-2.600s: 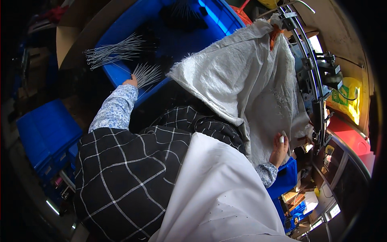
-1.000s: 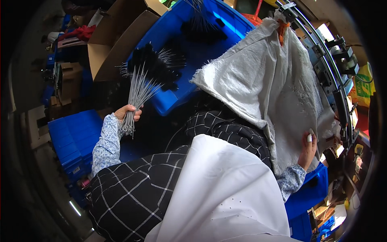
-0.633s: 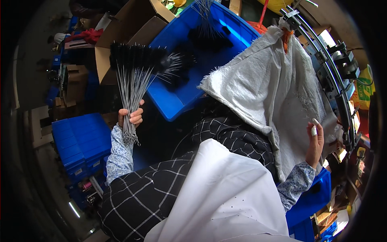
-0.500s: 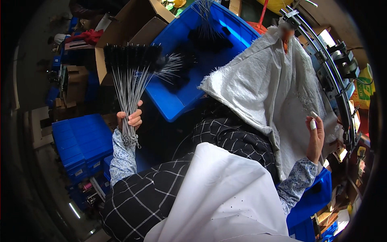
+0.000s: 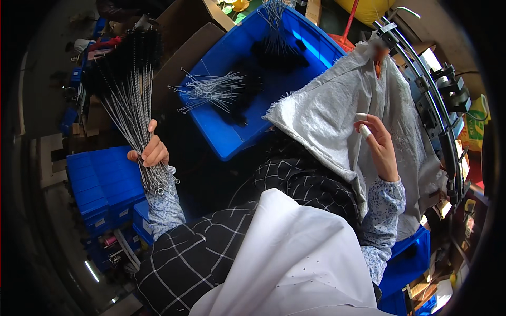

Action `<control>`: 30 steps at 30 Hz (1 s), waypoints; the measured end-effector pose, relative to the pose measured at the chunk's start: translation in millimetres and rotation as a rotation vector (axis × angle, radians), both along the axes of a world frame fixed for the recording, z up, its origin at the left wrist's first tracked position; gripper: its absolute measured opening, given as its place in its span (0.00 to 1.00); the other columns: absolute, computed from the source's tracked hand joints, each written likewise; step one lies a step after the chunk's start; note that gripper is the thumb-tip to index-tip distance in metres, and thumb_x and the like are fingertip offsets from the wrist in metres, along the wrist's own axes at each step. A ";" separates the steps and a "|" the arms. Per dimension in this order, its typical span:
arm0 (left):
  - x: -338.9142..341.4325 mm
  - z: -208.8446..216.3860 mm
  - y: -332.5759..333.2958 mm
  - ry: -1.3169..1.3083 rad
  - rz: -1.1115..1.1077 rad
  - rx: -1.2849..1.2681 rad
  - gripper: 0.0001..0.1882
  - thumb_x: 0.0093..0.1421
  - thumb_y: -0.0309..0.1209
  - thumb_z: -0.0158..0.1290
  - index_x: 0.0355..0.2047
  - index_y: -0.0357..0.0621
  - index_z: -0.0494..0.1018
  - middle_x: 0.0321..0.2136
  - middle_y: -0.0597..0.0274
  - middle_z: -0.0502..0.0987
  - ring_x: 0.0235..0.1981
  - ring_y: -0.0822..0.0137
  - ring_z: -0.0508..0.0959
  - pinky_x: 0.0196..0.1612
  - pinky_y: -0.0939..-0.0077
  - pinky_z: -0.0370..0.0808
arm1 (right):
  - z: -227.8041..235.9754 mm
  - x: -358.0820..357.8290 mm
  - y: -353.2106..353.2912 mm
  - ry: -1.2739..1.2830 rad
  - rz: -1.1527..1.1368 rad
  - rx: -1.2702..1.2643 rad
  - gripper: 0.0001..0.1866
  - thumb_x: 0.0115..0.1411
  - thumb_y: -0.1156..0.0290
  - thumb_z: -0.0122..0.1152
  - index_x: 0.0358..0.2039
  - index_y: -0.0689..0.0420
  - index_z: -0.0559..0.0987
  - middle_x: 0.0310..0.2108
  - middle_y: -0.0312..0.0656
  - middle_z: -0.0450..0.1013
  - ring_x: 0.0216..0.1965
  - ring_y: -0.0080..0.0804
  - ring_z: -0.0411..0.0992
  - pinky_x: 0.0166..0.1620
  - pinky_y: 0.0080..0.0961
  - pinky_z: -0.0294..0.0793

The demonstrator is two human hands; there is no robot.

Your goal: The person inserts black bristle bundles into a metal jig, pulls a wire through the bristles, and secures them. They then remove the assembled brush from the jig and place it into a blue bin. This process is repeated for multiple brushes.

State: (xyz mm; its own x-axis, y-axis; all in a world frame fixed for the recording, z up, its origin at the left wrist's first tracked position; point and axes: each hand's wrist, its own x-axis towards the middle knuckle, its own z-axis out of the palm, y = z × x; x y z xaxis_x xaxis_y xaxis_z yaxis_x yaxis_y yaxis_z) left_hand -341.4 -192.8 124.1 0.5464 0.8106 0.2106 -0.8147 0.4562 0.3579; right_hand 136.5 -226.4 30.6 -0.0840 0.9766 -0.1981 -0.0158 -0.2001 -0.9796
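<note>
My left hand (image 5: 152, 152) is wrapped round the twisted-wire stems of a thick bunch of brushes (image 5: 129, 89). Their black bristle heads fan out at the upper left, and the looped wire ends poke out below my fist. My right hand (image 5: 380, 145) holds nothing; its fingers are bent but apart, with white wraps on two fingertips, in front of a whitish woven sack (image 5: 327, 110). Inside the large blue bin (image 5: 216, 137) ahead lie more wire brushes (image 5: 216, 90), their stems over the left rim, and another bunch (image 5: 276, 42) farther back.
A curved black metal rail with clamps (image 5: 445, 116) runs down the right side. Blue lidded boxes (image 5: 105, 181) are stacked at the left. An open cardboard box (image 5: 184, 52) stands behind the held brushes. Another blue bin (image 5: 406, 263) sits at the lower right.
My left hand has shifted left and the brushes now lean and spread further left, uncovering the bunch in the bin. My right hand has moved left and up across the sack.
</note>
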 end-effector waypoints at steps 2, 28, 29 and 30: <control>10.6 10.2 6.2 0.039 -0.008 0.065 0.29 0.45 0.22 0.51 0.42 0.36 0.45 0.17 0.57 0.67 0.16 0.67 0.73 0.21 0.81 0.72 | 3.7 -12.8 4.8 0.008 0.049 0.008 0.14 0.57 0.73 0.48 0.44 0.62 0.65 0.38 0.41 0.69 0.43 0.25 0.66 0.48 0.19 0.61; 351.1 -162.3 -35.8 0.790 -0.913 -0.545 0.26 0.54 0.37 0.49 0.50 0.38 0.57 0.51 0.52 0.58 0.53 0.63 0.59 0.55 0.74 0.54 | -40.5 39.2 34.6 -0.105 0.343 -0.142 0.40 0.46 0.67 0.63 0.56 0.60 0.51 0.52 0.44 0.56 0.57 0.29 0.50 0.58 0.25 0.48; 343.6 -160.3 -34.1 0.758 -0.939 -0.539 0.27 0.55 0.37 0.48 0.51 0.39 0.55 0.52 0.52 0.57 0.54 0.62 0.58 0.55 0.73 0.54 | -53.9 39.2 29.6 -0.013 0.307 -0.149 0.37 0.47 0.67 0.62 0.55 0.58 0.53 0.52 0.43 0.56 0.56 0.29 0.51 0.57 0.24 0.49; 335.2 -156.3 -32.8 0.726 -0.946 -0.538 0.28 0.55 0.37 0.48 0.52 0.39 0.54 0.53 0.51 0.55 0.54 0.62 0.56 0.56 0.73 0.53 | -50.5 33.7 23.8 0.164 0.165 -0.152 0.26 0.51 0.66 0.58 0.50 0.57 0.61 0.48 0.38 0.60 0.51 0.24 0.56 0.53 0.19 0.54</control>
State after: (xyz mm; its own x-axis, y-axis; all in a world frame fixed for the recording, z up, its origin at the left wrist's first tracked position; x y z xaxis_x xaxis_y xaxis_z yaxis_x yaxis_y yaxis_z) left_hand -6.2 -225.6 -32.2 0.7987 -0.0573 -0.5990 0.1985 0.9648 0.1724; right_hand 170.2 -202.6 -19.9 -0.2820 0.9073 -0.3120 -0.1265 -0.3575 -0.9253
